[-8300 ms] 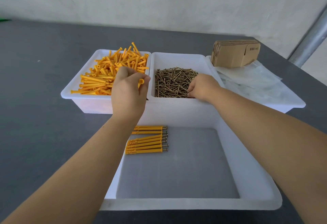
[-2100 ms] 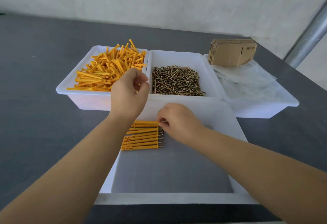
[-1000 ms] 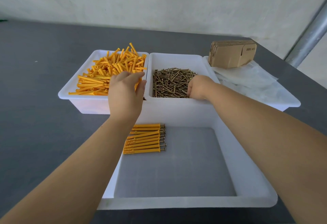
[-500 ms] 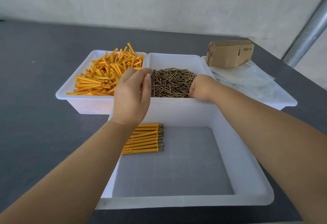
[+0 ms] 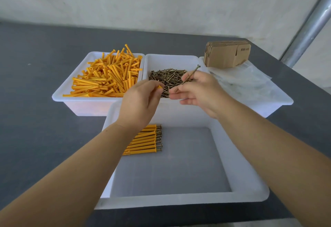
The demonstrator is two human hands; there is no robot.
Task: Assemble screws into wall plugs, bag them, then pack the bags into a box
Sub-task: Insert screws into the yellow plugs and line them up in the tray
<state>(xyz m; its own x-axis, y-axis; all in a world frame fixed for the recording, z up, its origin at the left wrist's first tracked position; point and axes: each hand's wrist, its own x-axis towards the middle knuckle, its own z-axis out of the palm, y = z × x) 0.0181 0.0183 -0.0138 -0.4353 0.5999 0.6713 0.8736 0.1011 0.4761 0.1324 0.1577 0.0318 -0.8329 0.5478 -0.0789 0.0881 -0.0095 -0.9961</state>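
My left hand (image 5: 138, 101) grips an orange wall plug (image 5: 159, 87); only its open end shows past my fingers. My right hand (image 5: 198, 90) pinches a brass screw (image 5: 189, 76) that slants up to the right, its tip close to the plug's end. Both hands hover over the near edge of the white bin of screws (image 5: 168, 79). The white bin of orange plugs (image 5: 107, 76) stands to its left. A row of several plugs with screws in them (image 5: 145, 140) lies at the far left of the near white tray (image 5: 250, 182).
A stack of flat cardboard boxes (image 5: 227, 53) and clear plastic bags (image 5: 247, 83) sit in the white tray at the right. All stand on a dark grey table (image 5: 35, 119). A metal pole (image 5: 308, 24) rises at the far right.
My left hand has come back from the plug bin with a plug. My right hand has lifted a screw out of the screw bin, and the two hands have drawn together.
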